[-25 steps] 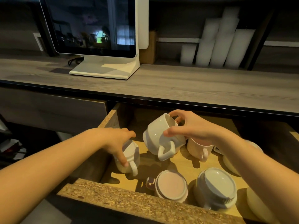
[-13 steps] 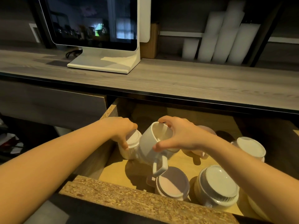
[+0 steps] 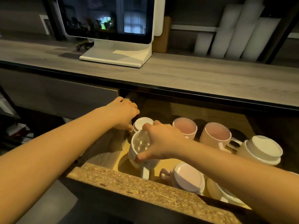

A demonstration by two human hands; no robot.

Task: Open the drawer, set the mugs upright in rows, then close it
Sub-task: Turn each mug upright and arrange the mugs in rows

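The drawer [image 3: 145, 188] stands pulled out. My right hand [image 3: 161, 141] grips the rim of an upright white mug [image 3: 137, 149] near the drawer's left side, its handle pointing toward me. My left hand [image 3: 124, 113] rests on the left side of an upside-down white mug [image 3: 143, 123] in the back left corner, fingers against its wall. Two pink mugs [image 3: 186, 128] [image 3: 216, 136] stand upright in the back row. An upside-down white mug [image 3: 262, 149] sits at the right. An upside-down pink mug [image 3: 187, 178] lies near the front.
Another pale mug [image 3: 216, 189] at the front right is partly hidden under my right forearm. The grey countertop [image 3: 194, 75] overhangs the drawer's back. A white monitor [image 3: 113, 29] and white rolls [image 3: 234, 34] stand on the countertop.
My right hand turned the tilted white mug upright and lowered it into the drawer's left side. My left hand carried the upside-down white mug back into the far left corner.
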